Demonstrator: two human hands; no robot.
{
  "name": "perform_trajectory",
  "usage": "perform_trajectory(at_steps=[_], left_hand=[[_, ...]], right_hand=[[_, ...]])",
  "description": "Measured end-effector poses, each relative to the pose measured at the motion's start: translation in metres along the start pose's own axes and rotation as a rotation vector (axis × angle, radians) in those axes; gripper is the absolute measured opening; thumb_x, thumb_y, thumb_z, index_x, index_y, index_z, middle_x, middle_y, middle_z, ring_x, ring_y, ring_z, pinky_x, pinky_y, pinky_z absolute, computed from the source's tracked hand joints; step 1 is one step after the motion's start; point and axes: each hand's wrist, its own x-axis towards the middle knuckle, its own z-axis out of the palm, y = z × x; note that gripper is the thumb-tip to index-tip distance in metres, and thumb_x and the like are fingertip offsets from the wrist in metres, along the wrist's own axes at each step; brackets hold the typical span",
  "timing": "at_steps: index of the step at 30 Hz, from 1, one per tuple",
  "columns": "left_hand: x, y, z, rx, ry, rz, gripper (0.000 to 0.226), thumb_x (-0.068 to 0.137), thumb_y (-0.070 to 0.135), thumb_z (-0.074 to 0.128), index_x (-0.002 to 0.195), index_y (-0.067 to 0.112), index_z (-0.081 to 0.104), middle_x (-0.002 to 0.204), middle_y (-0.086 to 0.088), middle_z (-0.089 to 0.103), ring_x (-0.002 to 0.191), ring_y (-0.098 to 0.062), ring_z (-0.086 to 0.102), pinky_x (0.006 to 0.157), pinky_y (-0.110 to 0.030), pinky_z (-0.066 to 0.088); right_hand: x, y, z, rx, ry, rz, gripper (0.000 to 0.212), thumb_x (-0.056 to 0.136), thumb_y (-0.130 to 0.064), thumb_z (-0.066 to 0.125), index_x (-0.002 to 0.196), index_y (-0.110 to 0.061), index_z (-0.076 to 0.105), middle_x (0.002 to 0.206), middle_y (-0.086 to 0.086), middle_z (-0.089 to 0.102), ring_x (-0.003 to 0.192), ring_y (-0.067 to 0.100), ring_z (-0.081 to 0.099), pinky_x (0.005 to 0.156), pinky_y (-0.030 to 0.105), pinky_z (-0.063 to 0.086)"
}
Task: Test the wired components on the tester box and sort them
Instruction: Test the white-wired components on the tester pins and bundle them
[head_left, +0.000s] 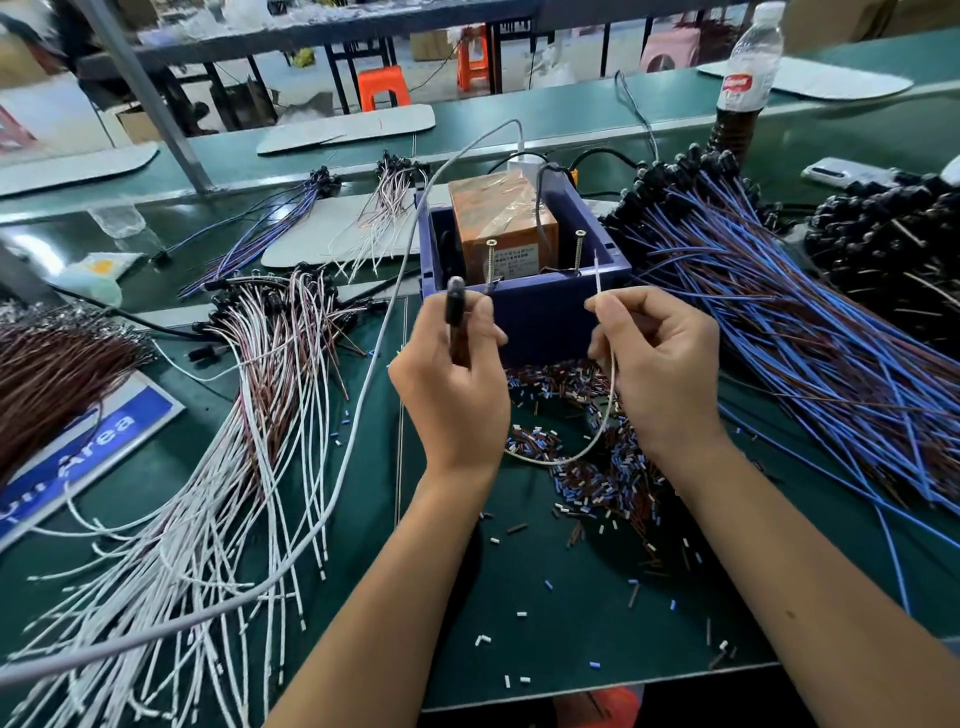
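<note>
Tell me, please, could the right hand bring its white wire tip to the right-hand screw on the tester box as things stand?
Probably yes: the right hand pinches the white wire, its tip just beside the right-hand screw, nothing between.

A bottle (744, 78) stands at the green bench's (571, 613) far right, holding dark liquid low down. A phone (844, 174) lies near it. Orange stools (382, 85) stand beyond. A blue sign (88, 452) lies left.

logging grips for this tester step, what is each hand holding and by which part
The left hand grips the wired component's black head end. The right hand pinches its white wire just below the bare tip.
</note>
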Motion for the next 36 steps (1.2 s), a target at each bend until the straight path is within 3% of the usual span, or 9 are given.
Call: perform_trajectory(at_steps=[3,8,17,23,32,36], left_hand=[[0.0063,0.0013,0.0041,0.010,0.071,-0.053,0.011,0.099,0.013,0.067,0.091,0.005,0.065,0.067,0.011,0.067,0.061,-0.011,0.066,0.063,-0.016,0.047],[0.0092,0.0038,0.0076,0.010,0.102,-0.080,0.013,0.098,0.016,0.069,0.085,0.016,0.068,0.067,0.010,0.069,0.061,-0.012,0.066,0.065,-0.019,0.050],[0.0101,0.0064,0.0086,-0.037,0.065,-0.133,0.011,0.099,0.015,0.069,0.088,0.015,0.069,0.069,0.010,0.071,0.069,-0.008,0.068,0.075,-0.022,0.052],[0.0101,0.0067,0.0075,-0.057,0.052,-0.135,0.011,0.100,0.015,0.068,0.089,0.017,0.068,0.070,0.009,0.071,0.070,-0.009,0.069,0.075,-0.020,0.051],[0.0095,0.0049,0.0083,-0.080,0.049,-0.144,0.012,0.100,0.014,0.068,0.088,0.017,0.068,0.069,0.009,0.070,0.069,-0.006,0.067,0.075,-0.020,0.050],[0.0094,0.0043,0.0083,-0.092,0.039,-0.146,0.012,0.100,0.014,0.068,0.089,0.017,0.069,0.069,0.009,0.070,0.069,-0.006,0.068,0.075,-0.021,0.051]], right_hand=[[0.0020,0.0014,0.0047,-0.024,0.014,-0.017,0.019,0.101,-0.020,0.067,0.087,-0.009,0.075,0.059,0.003,0.064,0.051,0.010,0.054,0.053,0.020,0.044],[0.0026,0.0033,0.0080,0.001,-0.011,0.003,0.022,0.100,-0.021,0.068,0.084,-0.008,0.075,0.054,0.001,0.061,0.045,0.009,0.049,0.047,0.020,0.040],[0.0047,0.0049,0.0093,0.062,0.033,0.076,0.020,0.100,-0.020,0.067,0.083,-0.011,0.075,0.055,0.001,0.060,0.049,0.017,0.049,0.045,0.024,0.038],[0.0037,0.0047,0.0097,0.062,0.045,0.081,0.019,0.099,-0.021,0.067,0.083,-0.012,0.075,0.054,0.000,0.060,0.047,0.012,0.049,0.044,0.021,0.038],[0.0066,0.0041,0.0064,-0.028,0.114,-0.004,0.024,0.098,-0.023,0.067,0.079,-0.009,0.072,0.054,-0.001,0.060,0.048,0.017,0.052,0.048,0.029,0.042],[0.0052,0.0033,0.0083,-0.043,0.072,-0.021,0.023,0.097,-0.026,0.068,0.081,-0.010,0.073,0.054,-0.001,0.060,0.048,0.014,0.053,0.049,0.026,0.042]])
